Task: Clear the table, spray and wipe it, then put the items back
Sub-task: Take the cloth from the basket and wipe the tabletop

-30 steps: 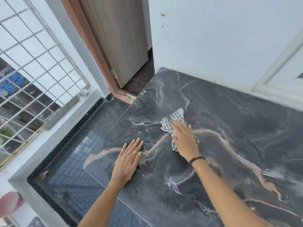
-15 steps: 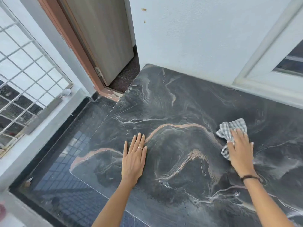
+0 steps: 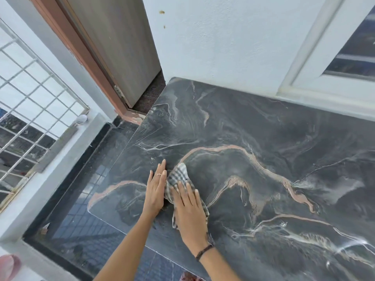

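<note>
No text or label can be read anywhere

There were 2 hands on 1 dark marble table (image 3: 263,138): 1 left hand (image 3: 155,191) and 1 right hand (image 3: 189,211). There was 1 checked cloth (image 3: 178,175), 1 ring (image 3: 159,174), 1 dark wristband (image 3: 204,252), 1 door (image 3: 121,47) and 1 window grille (image 3: 30,94)

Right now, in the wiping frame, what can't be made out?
- Head view: most of the checked grey-and-white cloth lies under the right hand; its full shape is hidden.
- The dark marbled tabletop runs off the right and bottom edges.
- Spray bottle and cleared items: none in frame.
- Small round white object on the ledge: too small to identify.
</note>
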A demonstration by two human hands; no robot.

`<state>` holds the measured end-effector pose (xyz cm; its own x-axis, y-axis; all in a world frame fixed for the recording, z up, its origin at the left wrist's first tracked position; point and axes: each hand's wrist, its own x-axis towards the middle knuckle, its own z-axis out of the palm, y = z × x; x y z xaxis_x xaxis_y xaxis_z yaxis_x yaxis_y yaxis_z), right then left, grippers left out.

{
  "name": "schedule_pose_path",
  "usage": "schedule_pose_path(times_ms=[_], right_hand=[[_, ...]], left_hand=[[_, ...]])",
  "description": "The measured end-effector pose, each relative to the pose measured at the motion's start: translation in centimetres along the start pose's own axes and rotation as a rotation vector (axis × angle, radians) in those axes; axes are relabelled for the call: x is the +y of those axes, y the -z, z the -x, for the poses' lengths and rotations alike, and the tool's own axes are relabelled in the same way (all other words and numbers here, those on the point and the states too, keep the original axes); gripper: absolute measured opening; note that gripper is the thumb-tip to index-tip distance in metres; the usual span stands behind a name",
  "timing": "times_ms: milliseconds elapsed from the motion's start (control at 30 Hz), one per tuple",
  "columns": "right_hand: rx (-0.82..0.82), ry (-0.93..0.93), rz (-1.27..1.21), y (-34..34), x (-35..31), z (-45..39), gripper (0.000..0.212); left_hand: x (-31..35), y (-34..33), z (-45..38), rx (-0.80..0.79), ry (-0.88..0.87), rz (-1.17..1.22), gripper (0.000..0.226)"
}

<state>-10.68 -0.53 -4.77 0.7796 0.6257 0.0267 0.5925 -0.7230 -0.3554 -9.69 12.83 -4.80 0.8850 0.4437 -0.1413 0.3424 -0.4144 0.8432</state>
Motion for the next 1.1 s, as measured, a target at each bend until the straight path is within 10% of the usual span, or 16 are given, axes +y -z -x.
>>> schedule_pose_path(times_ms=[433, 767, 1100], right_hand=[[0.183, -0.576, 0.049, 6.7, 18.3, 0.0, 0.045], [-0.051, 0.065, 0.102, 0.2, 1.6, -2.7, 0.059], [0.197, -0.596, -0.001, 9.5, 25.4, 0.8, 0.046]], left_hand=[[0.2, 0.8, -0.5, -0.13, 0.006, -0.171, 0.046], [5.4, -3.2, 0.6, 0.231, 0.128, 0.143, 0.044], [5.4, -10.8, 2.4, 0.005, -0.089, -0.447, 0.063]])
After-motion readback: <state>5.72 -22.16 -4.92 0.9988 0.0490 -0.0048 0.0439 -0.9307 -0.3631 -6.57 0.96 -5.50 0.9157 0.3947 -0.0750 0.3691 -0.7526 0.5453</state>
